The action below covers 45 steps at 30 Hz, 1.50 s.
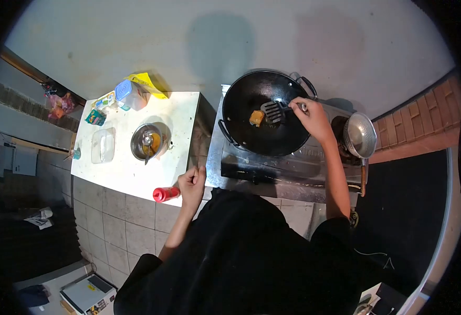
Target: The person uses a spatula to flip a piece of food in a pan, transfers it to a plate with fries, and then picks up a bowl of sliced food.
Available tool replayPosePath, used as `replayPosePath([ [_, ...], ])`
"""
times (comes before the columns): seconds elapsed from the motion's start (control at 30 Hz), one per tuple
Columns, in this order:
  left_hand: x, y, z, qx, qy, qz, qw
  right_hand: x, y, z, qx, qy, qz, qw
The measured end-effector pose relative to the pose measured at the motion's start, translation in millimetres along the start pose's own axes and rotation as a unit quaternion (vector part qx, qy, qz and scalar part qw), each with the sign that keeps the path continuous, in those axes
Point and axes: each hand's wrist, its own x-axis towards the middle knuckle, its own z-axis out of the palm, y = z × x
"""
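My right hand (308, 116) is closed round the handle of a black slotted spatula (274, 112), over the right side of a large black wok (262, 137). The spatula's head rests in the wok, just right of a golden-brown piece of food (257, 118). My left hand (192, 182) is held with curled fingers near the front right corner of the white table (131, 181); nothing can be made out in it. Beside that hand lies a red bottle (166, 195). A metal bowl (138, 151) on the table holds a yellow-orange mixture and a spoon (147, 140).
The wok stands on a metal stove (288, 173). At its right is a silver pan (360, 135) with a wooden handle. A clear plastic container (103, 145), a blue-lidded tub (131, 95), a green packet (95, 117) and a yellow bag (149, 84) are on the table.
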Motion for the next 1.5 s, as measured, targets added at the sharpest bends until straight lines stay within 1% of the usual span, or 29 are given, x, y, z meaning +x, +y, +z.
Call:
replayPosePath([
  [0.03, -5, 0, 4, -0.001, -0.003, -0.001, 1.0, 0, 1, -5, 0.019, -0.018, 0.022, 0.999],
  [0.17, -21, -2, 25, 0.007, -0.003, -0.008, 1.0, -12, 12, -21, 0.008, -0.037, 0.028, 0.999],
  [0.27, -31, 8, 44, 0.007, 0.009, -0.006, 1.0, -16, 27, -28, 0.061, -0.038, 0.042, 0.997],
  [0.33, -36, 19, 55, -0.012, 0.017, -0.008, 1.0, -15, 30, -33, 0.096, -0.049, 0.09, 0.99],
  [0.37, -39, 28, 59, -0.007, 0.013, -0.01, 1.0, -14, 31, -32, 0.108, -0.039, 0.083, 0.99],
  [0.6, -56, 20, 73, -0.008, 0.036, -0.031, 0.999, -6, 41, -29, 0.077, -0.03, 0.073, 0.994],
  [0.7, -64, 18, 75, 0.016, 0.044, -0.032, 0.998, -3, 40, -24, 0.074, -0.042, 0.091, 0.992],
  [0.77, -70, 22, 78, 0.006, 0.056, -0.047, 0.997, -1, 34, -23, 0.113, -0.043, 0.151, 0.981],
  [0.8, -72, 23, 80, -0.005, 0.063, -0.059, 0.996, 1, 40, -19, 0.111, -0.048, 0.15, 0.981],
  [0.83, -74, 23, 81, -0.008, 0.068, -0.061, 0.996, 5, 49, -14, 0.124, -0.034, 0.152, 0.98],
  [0.87, -77, 22, 82, 0.007, 0.073, -0.051, 0.996, 7, 53, -12, 0.136, -0.019, 0.151, 0.979],
  [0.9, -77, 22, 83, 0.022, 0.079, -0.042, 0.996, 10, 55, -12, 0.131, -0.025, 0.145, 0.98],
  [0.97, -77, 23, 83, 0.006, 0.088, -0.047, 0.995, 14, 56, -13, 0.151, -0.016, 0.171, 0.973],
  [1.07, -79, 25, 83, -0.01, 0.094, -0.059, 0.994, 25, 69, -12, 0.17, -0.031, 0.178, 0.969],
  [1.13, -79, 24, 83, -0.005, 0.091, -0.047, 0.995, 30, 72, -14, 0.167, -0.029, 0.169, 0.971],
  [1.2, -78, 25, 84, -0.018, 0.095, -0.049, 0.994, 34, 74, -15, 0.192, -0.022, 0.166, 0.967],
  [1.27, -76, 25, 85, -0.032, 0.097, -0.05, 0.994, 37, 72, -18, 0.192, -0.026, 0.16, 0.968],
  [1.5, -63, 19, 90, -0.018, 0.101, -0.036, 0.994, 51, 59, -24, 0.208, -0.046, 0.145, 0.966],
])
